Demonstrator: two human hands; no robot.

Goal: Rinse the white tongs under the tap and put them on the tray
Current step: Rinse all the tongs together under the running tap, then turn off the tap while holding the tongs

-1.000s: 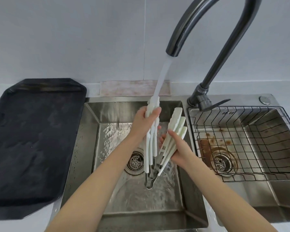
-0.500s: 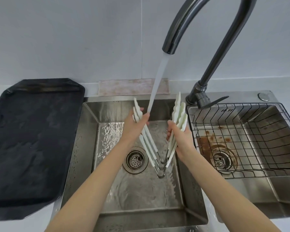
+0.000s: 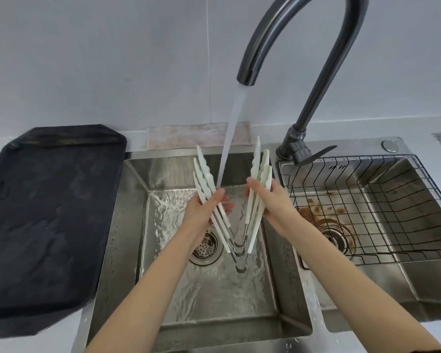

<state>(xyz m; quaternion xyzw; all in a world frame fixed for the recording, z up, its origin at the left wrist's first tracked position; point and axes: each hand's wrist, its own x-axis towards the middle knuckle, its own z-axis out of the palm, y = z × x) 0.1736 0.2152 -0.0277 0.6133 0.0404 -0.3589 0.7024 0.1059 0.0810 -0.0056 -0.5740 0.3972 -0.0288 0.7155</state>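
1. The white tongs (image 3: 239, 200) are spread into a wide V now; a second ago the arms sat close together.
2. Left hand (image 3: 204, 210) and right hand (image 3: 270, 200) each clamp one set of arms over the sink (image 3: 285, 314).
3. Water from the tap (image 3: 285, 34) runs between the arms, so I'd guess the black tray (image 3: 49, 212) comes later.

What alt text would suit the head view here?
Two bare hands, left hand and right hand, spread several white tongs into a V under the tap over the sink; a black tray lies left.
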